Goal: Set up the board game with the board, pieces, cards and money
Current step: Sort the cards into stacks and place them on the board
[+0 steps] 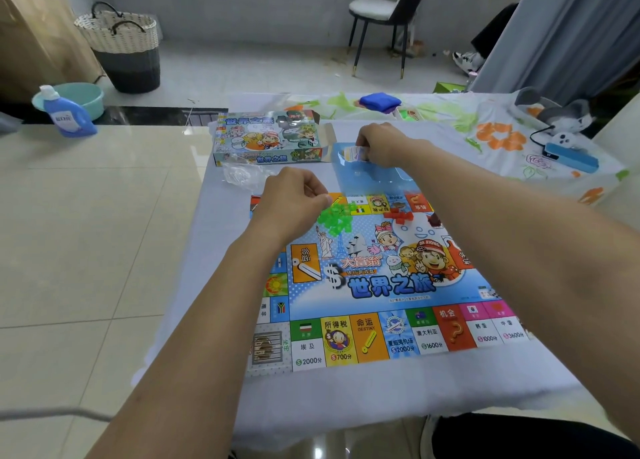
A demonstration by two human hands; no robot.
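A: What is the room like?

B: It has a floor of pale shiny tiles. A pale blue cloth [346, 389] is spread on the floor, and farther away lies a flowered sheet [485, 129]. At the far left stands a woven basket [121, 42], and a chair [384, 11] is at the far wall. A blue detergent bottle [67, 113] stands beside a teal basin [81, 96] on the left.

A: Where is the game?

B: The game board [374, 285] lies flat and open on the pale blue cloth, in the middle. Beyond its far left corner is the game box [266, 143], opened at the right end. A blue plastic tray [370, 165] is just beyond the far edge of the board, to the right of the box. A clear plastic bag [242, 174] lies near the box.

A: And the pieces?

B: A heap of green houses [336, 217] is on the far left part of the board. A small heap of red pieces [398, 214] is to the right of it, also on the board.

A: What do the hands do?

B: The left hand [294, 198] is over the far left corner of the board, with fingers curled, just beside the green houses. I cannot tell if it pinches something. The right hand [381, 146] is over the tray and grips a small stack of cards [353, 153].
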